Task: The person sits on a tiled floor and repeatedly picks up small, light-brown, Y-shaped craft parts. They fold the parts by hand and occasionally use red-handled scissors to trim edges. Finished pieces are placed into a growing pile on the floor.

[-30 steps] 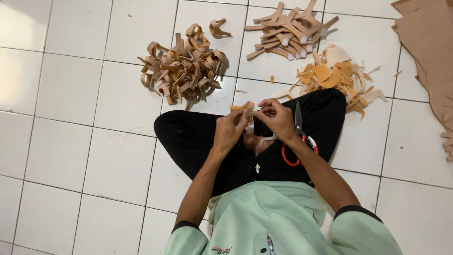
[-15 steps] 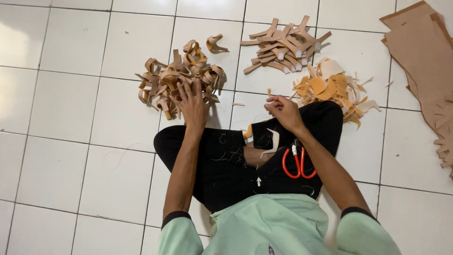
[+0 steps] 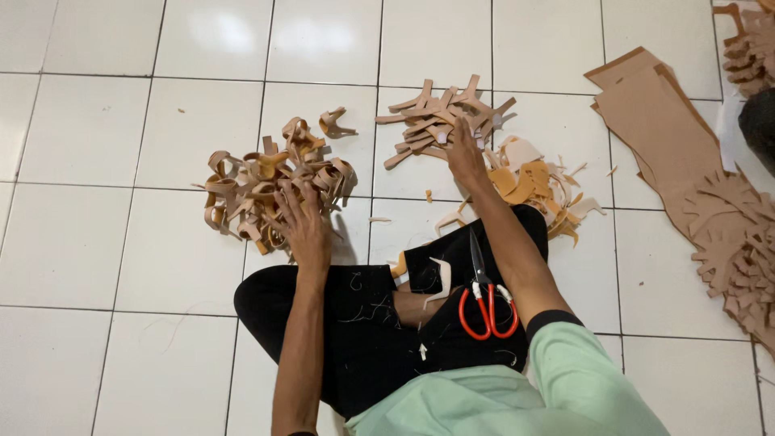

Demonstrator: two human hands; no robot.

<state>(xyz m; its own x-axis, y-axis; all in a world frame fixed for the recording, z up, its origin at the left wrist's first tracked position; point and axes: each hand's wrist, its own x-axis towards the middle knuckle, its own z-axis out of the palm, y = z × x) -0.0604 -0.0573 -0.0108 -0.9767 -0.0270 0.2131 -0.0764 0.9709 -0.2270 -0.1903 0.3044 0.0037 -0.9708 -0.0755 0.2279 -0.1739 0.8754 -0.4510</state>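
The left hand [image 3: 303,226] is laid palm-down, fingers spread, on the near edge of a heap of curled tan leather strap loops [image 3: 270,186] left of the frame's centre. The fingertips are pressed into the loops; whether any single loop is gripped cannot be told. The right hand [image 3: 466,155] is stretched to the upper middle of the frame, where its fingers rest on the lower right edge of a pile of flat tan leather strap pieces [image 3: 442,119]. The fingers are bent down over the pieces, and it cannot be told whether one is pinched. Just right of that hand, a heap of orange and cream leather offcuts [image 3: 537,184] is seen on the white tiled floor [image 3: 97,242]. A pair of red-handled scissors [image 3: 484,295] lies on the black trouser lap, blades pointed up the frame, beside the right forearm. Flat brown leather sheets [image 3: 654,121] lie at the upper right.

Compared with half a second ago, the left hand is still on the curled loops, while the right hand has been moved from just above the lap, near the offcuts, up to the flat pieces. The scissors have stayed on the lap.
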